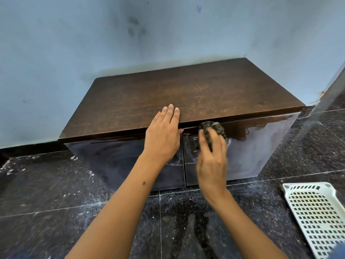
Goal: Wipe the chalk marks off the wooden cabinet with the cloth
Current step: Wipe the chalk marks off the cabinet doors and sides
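A low wooden cabinet [130, 101] with a brown top and two glossy dark doors stands against the blue wall. White chalk lines [188, 159] show on the doors near the middle gap, partly behind my hands. My left hand [164, 133] rests flat on the front edge of the top, fingers straight. My right hand [211, 157] grips a dark bunched cloth [214, 128] and presses it on the upper part of the right door. Faint scratchy marks [200, 96] lie on the top's right half.
The floor is dark speckled tile [56, 193] with white dust and specks. A white perforated plastic basket [317, 214] lies on the floor at the lower right. The blue wall [74, 43] has dark smudges, and a second wall closes in at the far right.
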Available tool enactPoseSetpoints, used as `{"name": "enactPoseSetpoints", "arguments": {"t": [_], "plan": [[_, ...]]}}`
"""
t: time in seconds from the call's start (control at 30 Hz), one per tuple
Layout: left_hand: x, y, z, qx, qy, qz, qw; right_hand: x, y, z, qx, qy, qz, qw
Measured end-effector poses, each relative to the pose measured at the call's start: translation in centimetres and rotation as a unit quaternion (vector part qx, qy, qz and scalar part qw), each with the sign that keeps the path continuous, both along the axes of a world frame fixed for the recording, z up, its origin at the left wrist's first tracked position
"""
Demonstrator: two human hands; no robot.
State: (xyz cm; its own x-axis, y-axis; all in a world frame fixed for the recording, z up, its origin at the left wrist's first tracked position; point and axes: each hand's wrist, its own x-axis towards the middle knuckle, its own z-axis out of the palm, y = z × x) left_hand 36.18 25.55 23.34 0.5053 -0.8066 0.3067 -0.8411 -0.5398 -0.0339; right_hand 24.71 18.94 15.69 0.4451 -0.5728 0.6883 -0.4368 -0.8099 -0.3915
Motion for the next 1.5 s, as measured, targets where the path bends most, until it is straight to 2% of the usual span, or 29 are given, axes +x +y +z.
{"name": "enactPoseSetpoints", "arguments": {"t": [0.07, 0.13, 0.33, 0.47, 0.57, 0.73, 0.77, 0.8, 0.83, 0.87, 0.9, 0.93, 1.03, 1.1, 1.2, 1.23, 1.33, 1.37, 1.4, 1.5], "plan": [[0.1, 0.1, 0.1, 0.001, 0.004, -0.003, 1.0, 0.0, 0.9, -0.5, -0.059, 0.049, 0.054, 0.996], [0.2, 0.2, 0.3, 0.003, 0.013, -0.01, 1.0, -0.3, 1.5, -0.8, -0.075, 0.091, 0.082, 0.99], [0.6, 0.2, 0.6, 0.005, 0.034, -0.021, 0.999, 1.4, 3.5, -0.2, 0.024, 0.012, 0.085, 0.996], [0.5, 0.3, 0.8, 0.007, 0.059, -0.027, 0.998, 2.2, 4.4, -1.7, 0.081, 0.025, 0.1, 0.991], [0.5, 0.5, 0.9, 0.005, 0.062, -0.027, 0.998, 2.1, 4.4, -2.8, 0.072, 0.017, 0.097, 0.992], [0.4, 0.5, 1.2, 0.014, 0.07, -0.028, 0.997, 2.3, 5.8, -3.1, 0.231, -0.016, 0.131, 0.964], [0.4, 0.5, 1.2, 0.017, 0.071, -0.028, 0.997, 2.1, 6.2, -3.3, 0.309, -0.032, 0.122, 0.943], [0.4, 0.5, 1.2, 0.019, 0.072, -0.027, 0.997, 1.8, 6.6, -3.2, 0.423, -0.063, 0.088, 0.9], [0.4, 0.6, 1.2, 0.018, 0.073, -0.027, 0.997, 1.7, 6.8, -2.8, 0.551, -0.113, 0.035, 0.826], [0.4, 0.5, 1.2, 0.017, 0.074, -0.027, 0.997, 1.6, 6.9, -2.2, 0.655, -0.166, -0.013, 0.737], [0.5, 0.5, 1.1, 0.014, 0.077, -0.028, 0.997, 1.7, 6.9, -1.7, 0.718, -0.207, -0.041, 0.663], [0.5, 0.5, 1.1, 0.012, 0.077, -0.029, 0.997, 2.0, 6.9, -0.9, 0.745, -0.241, -0.045, 0.62], [0.6, 0.4, 1.2, 0.009, 0.081, -0.032, 0.996, 3.5, 6.0, 1.7, 0.741, -0.349, -0.009, 0.574], [0.6, 0.4, 1.1, 0.006, 0.083, -0.033, 0.996, 4.6, 5.8, 3.2, 0.727, -0.38, 0.008, 0.573], [0.6, 0.4, 1.0, 0.001, 0.074, -0.035, 0.997, 5.2, 6.7, 2.9, 0.701, -0.342, -0.013, 0.626], [0.6, 0.4, 0.9, -0.001, 0.068, -0.035, 0.997, 5.1, 6.9, 2.2, 0.701, -0.328, -0.027, 0.633], [0.5, 0.5, 0.5, 0.002, 0.048, -0.033, 0.998, 4.6, 6.5, 0.8, 0.743, -0.315, -0.071, 0.587], [0.5, 0.5, 0.3, 0.003, 0.04, -0.031, 0.999, 4.7, 6.2, 0.6, 0.742, -0.324, -0.067, 0.583], [0.5, 0.4, 0.2, 0.002, 0.032, -0.029, 0.999, 4.8, 6.2, 0.7, 0.727, -0.331, -0.048, 0.6], [0.3, 0.3, -0.2, -0.002, 0.003, -0.013, 1.0, 4.6, 7.1, 1.3, 0.636, -0.33, 0.046, 0.696]]}}
